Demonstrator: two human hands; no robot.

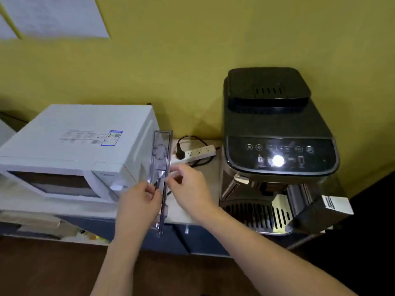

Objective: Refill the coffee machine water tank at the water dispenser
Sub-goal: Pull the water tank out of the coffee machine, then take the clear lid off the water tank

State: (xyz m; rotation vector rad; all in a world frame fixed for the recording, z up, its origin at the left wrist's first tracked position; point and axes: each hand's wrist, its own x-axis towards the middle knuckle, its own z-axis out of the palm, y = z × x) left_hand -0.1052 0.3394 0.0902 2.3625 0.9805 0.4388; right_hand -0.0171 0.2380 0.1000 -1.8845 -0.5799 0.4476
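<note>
A narrow clear plastic water tank [160,154] is held upright above the counter, between a white microwave and the black coffee machine [277,146]. My left hand [141,199] grips the tank's left side near its middle. My right hand [188,189] pinches its right edge at about the same height. The tank looks see-through and I cannot tell how much water is in it. The coffee machine stands at the right with a bright light on its front panel. No water dispenser is in view.
The white microwave [74,150] fills the counter's left part. A white power strip [196,152] with a black plug and cable lies behind the tank against the yellow wall. Blue cabinet fronts [192,238] run under the counter [192,216]; brown floor lies below.
</note>
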